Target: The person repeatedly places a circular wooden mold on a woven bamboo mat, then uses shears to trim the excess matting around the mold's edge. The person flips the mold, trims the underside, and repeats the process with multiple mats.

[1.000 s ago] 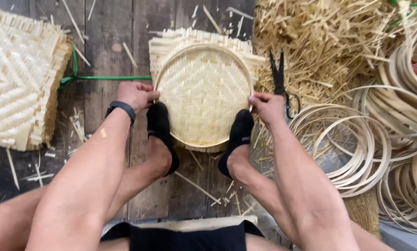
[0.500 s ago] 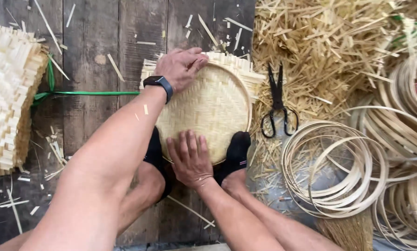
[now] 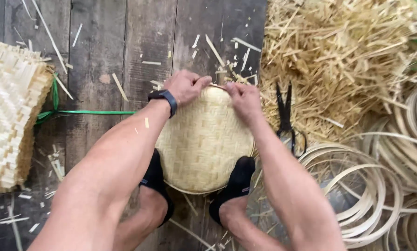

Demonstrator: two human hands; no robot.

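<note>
A dark wooden plank floor [image 3: 101, 42] fills the left and middle of the view, littered with pale splinters. To the right, a large heap of bamboo offcuts [image 3: 348, 56] covers the boards, and below it lie coils of thin bamboo hoops [image 3: 371, 186] (stacked loosely, overlapping one another). At the left edge sits a stack of square woven mats [image 3: 8, 121], bound with a green strap [image 3: 92, 112] that runs across the floor toward the middle.

In the centre is the round woven bamboo tray [image 3: 204, 144], its plaited face turned up toward the camera and its near rim braced between two feet in black socks [image 3: 238, 181]. The far rim lies directly under both hands.

The left hand [image 3: 186, 87], with a black smartwatch [image 3: 164, 98] on its wrist, rests on the top left of the rim with its fingers [image 3: 201, 82] curled together, pinching the edge of the weave. The right hand [image 3: 244, 100] sits just beside it on the top right of the rim; its fingers [image 3: 229, 87] are also closed on the edge, meeting the left ones at a thin strip along the rim.

A pair of black scissors [image 3: 286, 116] lies on the offcuts just right of the tray, blades pointing away (near the right forearm, not touching it).
</note>
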